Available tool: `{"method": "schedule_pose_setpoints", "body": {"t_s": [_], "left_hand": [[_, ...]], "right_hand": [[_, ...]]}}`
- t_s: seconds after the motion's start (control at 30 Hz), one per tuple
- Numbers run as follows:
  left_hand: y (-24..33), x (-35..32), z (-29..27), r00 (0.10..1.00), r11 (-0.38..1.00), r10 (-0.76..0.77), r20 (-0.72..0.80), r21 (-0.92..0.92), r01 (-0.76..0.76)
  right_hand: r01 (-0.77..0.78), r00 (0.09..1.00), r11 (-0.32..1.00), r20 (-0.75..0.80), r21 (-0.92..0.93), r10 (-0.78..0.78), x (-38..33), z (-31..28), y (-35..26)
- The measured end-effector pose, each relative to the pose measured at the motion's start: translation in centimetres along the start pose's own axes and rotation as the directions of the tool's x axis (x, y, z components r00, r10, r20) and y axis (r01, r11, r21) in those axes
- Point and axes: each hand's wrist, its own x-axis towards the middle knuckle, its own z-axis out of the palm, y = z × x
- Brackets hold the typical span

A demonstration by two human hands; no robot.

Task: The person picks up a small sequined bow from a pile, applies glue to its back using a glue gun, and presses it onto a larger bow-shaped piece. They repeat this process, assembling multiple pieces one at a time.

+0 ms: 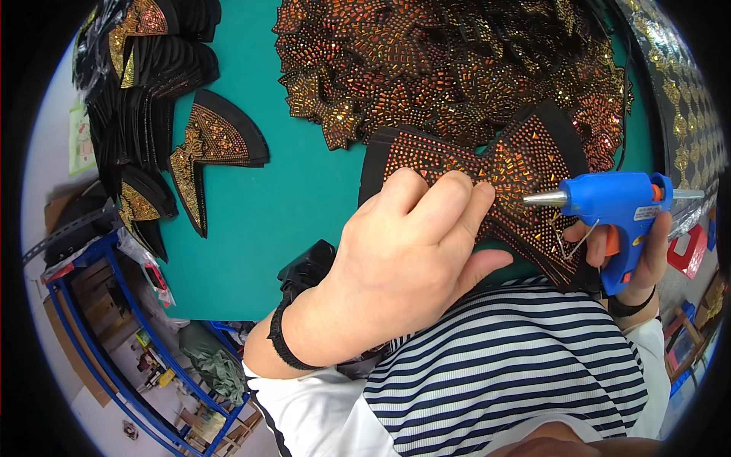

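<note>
A black bow-shaped fabric piece (533, 156), studded with orange and copper rhinestones, lies at the near edge of the table. My left hand (415, 236) bends over its left half, fingers curled down onto the middle. Its fingertips are partly hidden, and the thumb stays apart toward me. In my right hand (647, 255) is a blue hot glue gun (617, 194), gripped by its handle. The metal nozzle points left, just above the right half of the bow. A glue stick protrudes from the gun's back.
Rhinestone-studded pieces (426, 68) cover the far side of the green table (251, 259). At the left lie stacks of folded black pieces (137, 114) and a separate folded piece (209, 148). A black object (304, 266) sits beside my left wrist. A blue rack (145, 343) stands lower left.
</note>
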Motion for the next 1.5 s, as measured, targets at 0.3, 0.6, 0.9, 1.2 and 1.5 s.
{"method": "schedule_pose_setpoints", "body": {"t_s": [0.3,0.6,0.9,1.2,1.5], "left_hand": [[-1.1,-1.0,-0.5,0.997,0.992,-0.001,-0.072,-0.124,-0.008],[-1.0,-1.5,-0.2,0.993,0.993,-0.072,-0.094,-0.105,0.062],[-0.9,-1.2,-0.3,0.995,0.993,-0.070,-0.072,-0.099,0.063],[-1.1,-1.1,-0.4,0.996,0.992,-0.073,-0.054,-0.110,0.067],[-0.7,-0.9,-1.1,0.997,0.987,-0.065,-0.041,-0.148,0.058]], "right_hand": [[0.032,0.998,0.997,0.052,-0.073,-0.028,0.4,-0.2,-0.1],[0.077,0.967,0.997,0.244,-0.014,-0.072,0.9,-1.5,0.3],[0.111,0.961,0.994,0.251,0.024,-0.114,0.9,-1.7,0.7],[0.072,0.993,0.997,0.096,-0.028,-0.069,0.7,-0.9,0.6],[0.023,0.995,0.999,0.098,-0.049,-0.018,0.6,-0.5,-0.1]]}}
